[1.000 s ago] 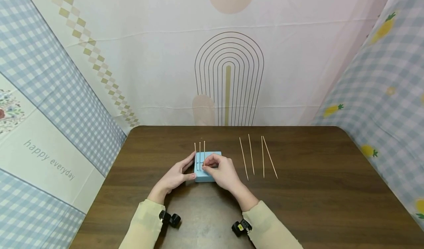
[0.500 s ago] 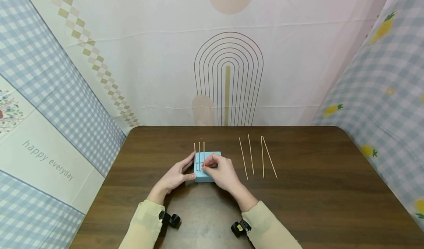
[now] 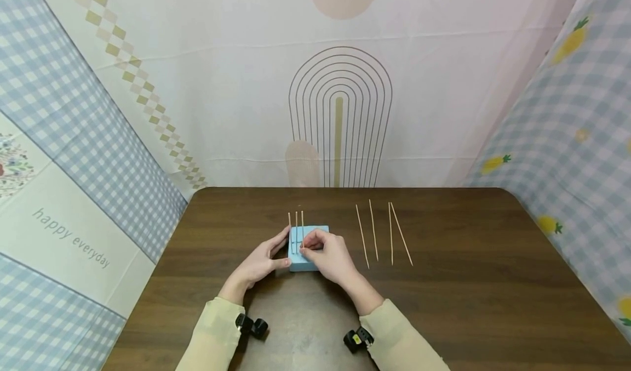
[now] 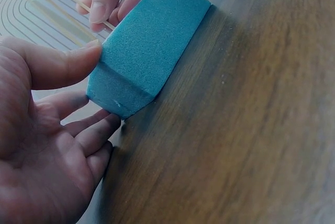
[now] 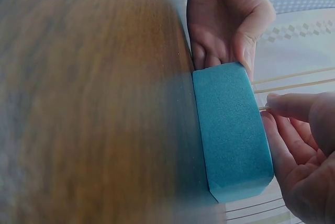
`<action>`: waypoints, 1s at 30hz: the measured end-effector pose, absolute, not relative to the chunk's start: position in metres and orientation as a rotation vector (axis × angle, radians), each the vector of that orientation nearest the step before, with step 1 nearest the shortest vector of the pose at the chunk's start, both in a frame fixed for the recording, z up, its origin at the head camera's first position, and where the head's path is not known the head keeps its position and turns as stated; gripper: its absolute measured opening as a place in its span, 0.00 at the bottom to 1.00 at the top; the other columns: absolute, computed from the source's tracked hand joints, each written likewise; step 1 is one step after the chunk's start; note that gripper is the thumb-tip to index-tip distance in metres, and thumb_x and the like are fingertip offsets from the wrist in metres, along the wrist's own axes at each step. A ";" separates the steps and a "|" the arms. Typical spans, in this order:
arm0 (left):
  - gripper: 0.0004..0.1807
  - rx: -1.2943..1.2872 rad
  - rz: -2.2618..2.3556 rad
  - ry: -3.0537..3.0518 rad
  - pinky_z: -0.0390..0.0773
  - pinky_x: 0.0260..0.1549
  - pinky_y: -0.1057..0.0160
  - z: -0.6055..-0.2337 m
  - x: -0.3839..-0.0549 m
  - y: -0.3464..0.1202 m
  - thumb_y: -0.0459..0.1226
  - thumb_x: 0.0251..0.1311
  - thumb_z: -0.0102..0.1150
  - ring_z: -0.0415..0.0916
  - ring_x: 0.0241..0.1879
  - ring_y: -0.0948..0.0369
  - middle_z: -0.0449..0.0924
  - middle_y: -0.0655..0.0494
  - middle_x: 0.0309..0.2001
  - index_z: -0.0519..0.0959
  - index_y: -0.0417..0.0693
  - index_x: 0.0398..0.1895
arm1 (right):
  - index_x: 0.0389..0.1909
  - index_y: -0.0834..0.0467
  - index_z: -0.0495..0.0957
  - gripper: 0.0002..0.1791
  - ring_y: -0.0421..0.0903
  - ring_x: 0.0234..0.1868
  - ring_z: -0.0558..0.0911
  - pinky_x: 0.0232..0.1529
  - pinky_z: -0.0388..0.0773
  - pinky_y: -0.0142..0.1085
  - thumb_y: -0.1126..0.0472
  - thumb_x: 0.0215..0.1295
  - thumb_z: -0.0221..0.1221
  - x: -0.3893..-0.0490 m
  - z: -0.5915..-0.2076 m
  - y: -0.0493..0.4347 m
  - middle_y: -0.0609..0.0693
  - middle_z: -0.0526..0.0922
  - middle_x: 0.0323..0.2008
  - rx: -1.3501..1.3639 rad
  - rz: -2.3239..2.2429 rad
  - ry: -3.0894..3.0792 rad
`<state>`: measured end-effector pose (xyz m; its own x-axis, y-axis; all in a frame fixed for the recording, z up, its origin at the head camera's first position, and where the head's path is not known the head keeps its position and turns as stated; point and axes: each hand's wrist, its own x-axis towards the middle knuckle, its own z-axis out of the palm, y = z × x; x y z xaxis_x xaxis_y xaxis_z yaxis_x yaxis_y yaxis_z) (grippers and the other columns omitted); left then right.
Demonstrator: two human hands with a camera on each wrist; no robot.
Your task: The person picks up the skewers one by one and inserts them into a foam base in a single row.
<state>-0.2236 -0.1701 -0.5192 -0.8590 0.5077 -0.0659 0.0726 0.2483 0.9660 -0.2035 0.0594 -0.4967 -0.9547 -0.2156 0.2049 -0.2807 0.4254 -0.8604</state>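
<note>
While left hand (image 3: 259, 262) touches blue block (image 5: 233, 130), grip spread apart, right hand (image 3: 333, 257) pinches upright stick (image 3: 303, 226) low down.

The person's left hand (image 3: 259, 261) rests thumb and fingers against the left side of the blue block (image 3: 303, 266); the right hand (image 3: 333, 255) pinches just above it.

brown wood-grain table (image 3: 468, 305) | blue block (image 5: 233, 130) | four loose sticks (image 3: 391, 234), right of block

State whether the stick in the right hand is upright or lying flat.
Upright: the thin wooden stick rises above the blue foam block, pinched near its lower end by the right hand.
</note>
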 end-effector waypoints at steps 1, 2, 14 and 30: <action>0.49 0.532 1.646 2.160 0.54 0.76 0.44 -0.519 -0.224 -0.170 0.26 0.71 0.64 0.45 0.84 0.48 0.48 0.41 0.85 0.47 0.44 0.88 | 0.38 0.53 0.86 0.05 0.39 0.39 0.87 0.46 0.84 0.39 0.64 0.68 0.73 -0.204 -0.497 0.059 0.40 0.87 0.34 0.457 1.588 -2.597; 0.49 0.530 1.650 2.159 0.54 0.76 0.44 -0.519 -0.224 -0.170 0.26 0.71 0.64 0.45 0.84 0.48 0.48 0.41 0.85 0.47 0.43 0.88 | 0.38 0.54 0.86 0.05 0.39 0.39 0.87 0.46 0.84 0.39 0.64 0.68 0.73 -0.204 -0.497 0.059 0.40 0.87 0.34 0.461 1.592 -2.596; 0.49 0.537 1.654 2.153 0.54 0.76 0.44 -0.519 -0.223 -0.171 0.27 0.71 0.65 0.46 0.84 0.48 0.49 0.41 0.85 0.47 0.44 0.88 | 0.39 0.54 0.86 0.05 0.39 0.40 0.88 0.45 0.85 0.36 0.65 0.68 0.73 -0.203 -0.496 0.059 0.42 0.88 0.36 0.483 1.654 -2.574; 0.49 0.545 1.646 2.138 0.56 0.76 0.43 -0.519 -0.223 -0.171 0.28 0.72 0.64 0.43 0.84 0.48 0.45 0.42 0.86 0.45 0.45 0.89 | 0.50 0.59 0.85 0.14 0.45 0.44 0.89 0.49 0.85 0.39 0.70 0.65 0.72 -0.205 -0.496 0.064 0.48 0.89 0.41 0.560 1.708 -2.601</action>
<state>-0.2231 -0.1706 -0.5190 -0.8501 0.5225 -0.0665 0.0692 0.2360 0.9693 -0.2052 0.0641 -0.4957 -0.9371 -0.3022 0.1746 -0.2804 0.3540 -0.8922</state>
